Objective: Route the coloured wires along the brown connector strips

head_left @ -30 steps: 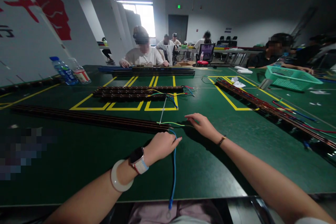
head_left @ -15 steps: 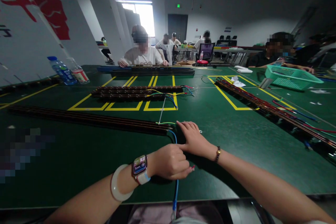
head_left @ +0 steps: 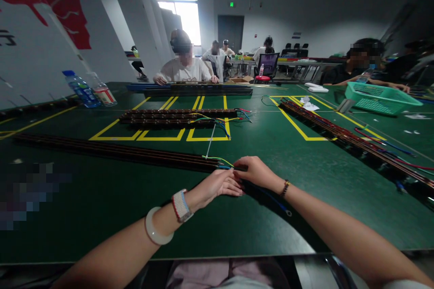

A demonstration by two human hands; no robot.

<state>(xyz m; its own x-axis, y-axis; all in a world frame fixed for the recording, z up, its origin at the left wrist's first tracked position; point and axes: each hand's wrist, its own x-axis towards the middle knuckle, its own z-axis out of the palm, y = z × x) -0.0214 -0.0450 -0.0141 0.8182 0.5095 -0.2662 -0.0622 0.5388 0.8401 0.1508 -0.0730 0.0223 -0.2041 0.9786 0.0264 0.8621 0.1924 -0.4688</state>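
A long bundle of dark strips point(head_left: 111, 151) lies across the green table point(head_left: 101, 207), its wired end just in front of me. Both my hands meet at that end. My left hand point(head_left: 217, 185), with a watch and a pale bangle on the wrist, pinches the wires there between thumb and fingers. My right hand point(head_left: 256, 171) is curled, its fingertips closed on the same wires. A blue wire point(head_left: 274, 201) trails from under my right hand to a ring terminal beside my forearm. A thin green-yellow wire point(head_left: 220, 159) arcs off the strip end.
A second strip bundle point(head_left: 176, 117) with coloured wires lies in yellow floor-tape boxes. More long strips point(head_left: 339, 135) run along the right. A green basket point(head_left: 379, 99) is at far right, two bottles point(head_left: 88, 90) at far left. A person point(head_left: 183, 70) works opposite; others sit behind.
The blue wire, which hung over the near table edge, now lies on the table to the right under my forearm. My left hand has gone forward to meet my right hand at the strip end.
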